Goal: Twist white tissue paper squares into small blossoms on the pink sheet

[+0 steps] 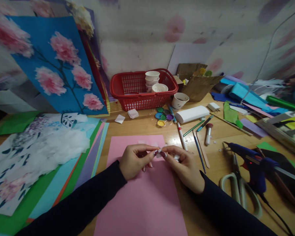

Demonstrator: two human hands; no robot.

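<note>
My left hand (139, 159) and my right hand (183, 165) meet above a sheet of pink paper (142, 203). Both are closed in a pinch on a small, crumpled piece of white tissue paper (159, 150), thumbs and fingertips nearly touching. Pale bits of paper lie on the pink sheet just behind the fingers, partly hidden by them. Another white scrap (176, 157) shows by the right fingers; whether they touch it I cannot tell. Two small stacks of white tissue squares (133, 113) rest on the table in front of the red basket.
A red basket (140, 102) holds white paper cups. To the right lie brushes, a blue glue gun (254, 164) with a cord, and scissors (239, 186). Paint pots (161, 123) sit mid-table. Cotton fluff (61, 146) and coloured sheets are at left, below a blue flower picture (61, 65).
</note>
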